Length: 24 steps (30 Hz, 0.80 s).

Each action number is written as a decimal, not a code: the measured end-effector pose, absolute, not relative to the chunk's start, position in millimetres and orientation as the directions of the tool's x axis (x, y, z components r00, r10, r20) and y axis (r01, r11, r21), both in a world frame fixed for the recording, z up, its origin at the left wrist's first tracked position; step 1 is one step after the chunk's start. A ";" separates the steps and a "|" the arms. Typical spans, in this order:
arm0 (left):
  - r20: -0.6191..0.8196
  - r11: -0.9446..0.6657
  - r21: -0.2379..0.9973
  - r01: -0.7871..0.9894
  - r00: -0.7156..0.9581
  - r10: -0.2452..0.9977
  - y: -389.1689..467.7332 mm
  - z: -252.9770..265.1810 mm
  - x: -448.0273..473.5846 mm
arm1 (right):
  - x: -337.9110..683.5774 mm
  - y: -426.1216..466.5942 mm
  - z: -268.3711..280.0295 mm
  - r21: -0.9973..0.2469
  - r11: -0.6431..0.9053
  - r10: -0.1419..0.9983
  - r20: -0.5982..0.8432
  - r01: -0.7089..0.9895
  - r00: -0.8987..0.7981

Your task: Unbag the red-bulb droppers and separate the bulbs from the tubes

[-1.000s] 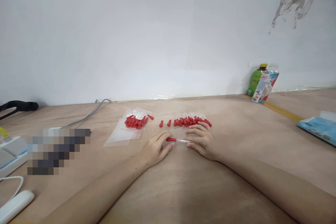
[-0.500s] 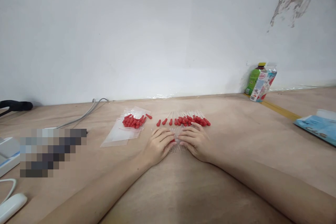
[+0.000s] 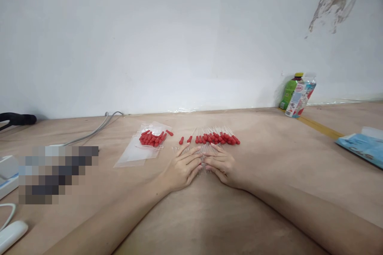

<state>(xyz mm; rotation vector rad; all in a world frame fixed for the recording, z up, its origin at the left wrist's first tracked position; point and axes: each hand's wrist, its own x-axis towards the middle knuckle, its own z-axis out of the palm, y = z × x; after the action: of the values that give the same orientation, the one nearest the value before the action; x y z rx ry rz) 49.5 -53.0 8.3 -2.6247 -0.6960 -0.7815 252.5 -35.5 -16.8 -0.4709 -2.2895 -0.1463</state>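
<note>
My left hand [image 3: 186, 168] and my right hand [image 3: 222, 165] rest on a layer of clear glass dropper tubes [image 3: 206, 149]. Fingers of both are stretched out flat over the tubes, their tips nearly meeting in the middle. Just beyond the fingertips lies a row of droppers fitted with red rubber bulbs [image 3: 229, 138], glass ends pointing away from me. Two bulbed droppers lie apart at the row's left end, one of them a dropper [image 3: 181, 140] close to my left fingers. Loose red bulbs [image 3: 152, 139] are heaped on a clear plastic bag [image 3: 130, 155] to the left.
Two drink bottles [image 3: 297, 95] stand against the wall at the back right. A blue packet [image 3: 362, 145] lies at the right edge. Leftward are a grey cable [image 3: 92, 133], a black object [image 3: 19, 119], a white power strip [image 3: 7, 175] and a white rounded object [image 3: 13, 235].
My fingers have spread flatter over the tubes, both hands staying close together. The red bit under my left fingers no longer shows. Some bulbed droppers at the row's left have shifted slightly right.
</note>
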 end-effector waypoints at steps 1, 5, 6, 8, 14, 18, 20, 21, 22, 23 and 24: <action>0.571 -0.832 -0.152 0.534 0.734 0.367 -53.4 8.6 48.9 | 253.8 -35.7 -17.0 -0.031 0.927 0.280 0.721 0.374 -0.634; 0.560 -0.831 -0.140 0.538 0.735 0.382 -53.5 7.7 47.8 | 257.7 -37.0 -19.6 -0.004 0.928 0.258 0.730 0.373 -0.633; 0.555 -0.834 -0.143 0.534 0.741 0.379 -53.6 7.2 47.8 | 258.3 -37.5 -20.6 -0.001 0.927 0.257 0.731 0.375 -0.633; 0.547 -0.840 -0.154 0.521 0.753 0.367 -53.9 6.2 46.6 | 260.3 -38.2 -22.2 0.011 0.929 0.244 0.736 0.371 -0.631; 0.637 -0.747 -0.091 0.658 0.615 0.465 -49.0 7.5 20.3 | 285.8 -33.1 -19.9 -0.092 0.862 0.370 0.786 0.499 -0.495; 0.710 -0.641 0.030 0.767 0.435 0.553 -38.3 13.1 1.6 | 300.9 -28.0 -16.7 -0.220 0.602 0.632 0.719 0.768 -0.289; 0.719 -0.588 0.099 0.803 0.351 0.600 -31.3 17.5 -5.3 | 301.9 -27.2 -17.0 -0.256 0.520 0.703 0.671 0.815 -0.237; 0.717 -0.545 0.129 0.828 0.302 0.629 -27.4 20.4 -9.6 | 301.5 -27.1 -17.5 -0.276 0.489 0.728 0.651 0.827 -0.214; 0.708 -0.491 0.159 0.857 0.248 0.661 -23.2 23.9 -14.9 | 300.8 -27.1 -18.1 -0.294 0.462 0.749 0.635 0.837 -0.191; 0.694 -0.424 0.190 0.886 0.184 0.696 -18.6 28.0 -21.5 | 300.1 -27.1 -18.7 -0.308 0.437 0.764 0.622 0.845 -0.169; 0.671 -0.350 0.226 0.909 0.115 0.732 -13.8 32.7 -29.3 | 299.5 -27.1 -19.2 -0.316 0.419 0.774 0.614 0.851 -0.154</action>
<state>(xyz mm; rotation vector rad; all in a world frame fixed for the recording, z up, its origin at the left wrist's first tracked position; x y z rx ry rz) -29.3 -13.8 32.7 -2.1513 -1.6261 -1.0617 299.5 -27.1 -19.2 -1.3770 -1.9457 -0.1344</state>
